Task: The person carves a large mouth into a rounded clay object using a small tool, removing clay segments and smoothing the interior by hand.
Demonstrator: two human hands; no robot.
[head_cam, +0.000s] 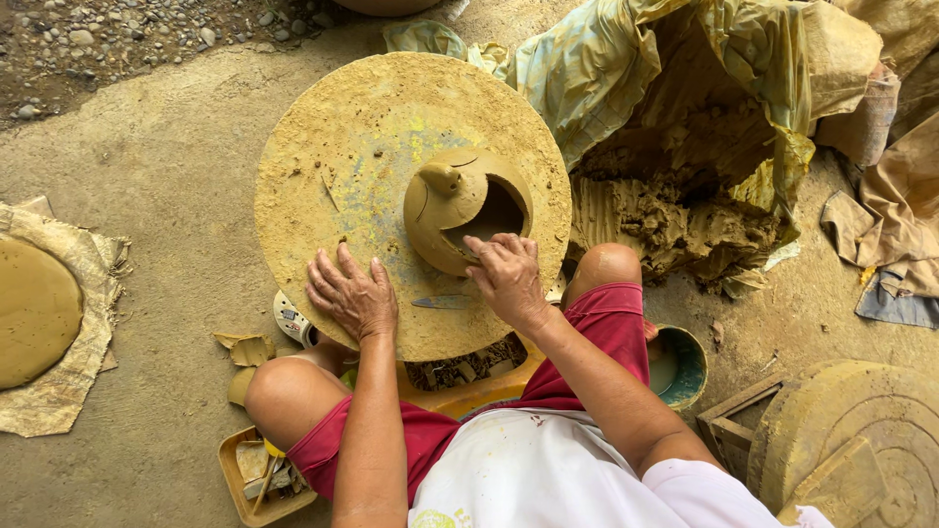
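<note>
1. Far left: a flat clay slab (pixel 34 308) lies on a cloth sheet (pixel 68 391) on the ground, well apart from the work.
2. Near left: a small yellow tray (pixel 256 479) of scraps and tools sits beside the person's left knee.
3. Left hand (pixel 354 295): it lies palm down on the near-left part of the round work disc (pixel 323 147), fingers spread and released, grasping nothing. It touches only the disc surface.
4. Centre: the clay vessel (pixel 460 200) stands on the middle of the disc. It is dome-shaped, with a small knob on its far-left side and a large opening cut in its right side.
5. A thin blade tool (pixel 442 302) lies on the disc between the two hands, untouched.
6. Right hand (pixel 509 277): fingers are curled over the near rim of the vessel opening, pressing or pinching the wall edge; whether the thumb is inside cannot be told.
7. Handling judgement: the vessel appears to be damp, soft clay, moderately heavy and easily deformed. The cut edge and knob are the weakest points. Take hold low on the solid wall, both palms cupped, not at the opening.
8. Right: a heap of raw clay (pixel 675 210) sits in an opened plastic sheet (pixel 626 68).
9. Near right: a water bowl (pixel 680 367) and a round clay-coated mould (pixel 861 430).
</note>
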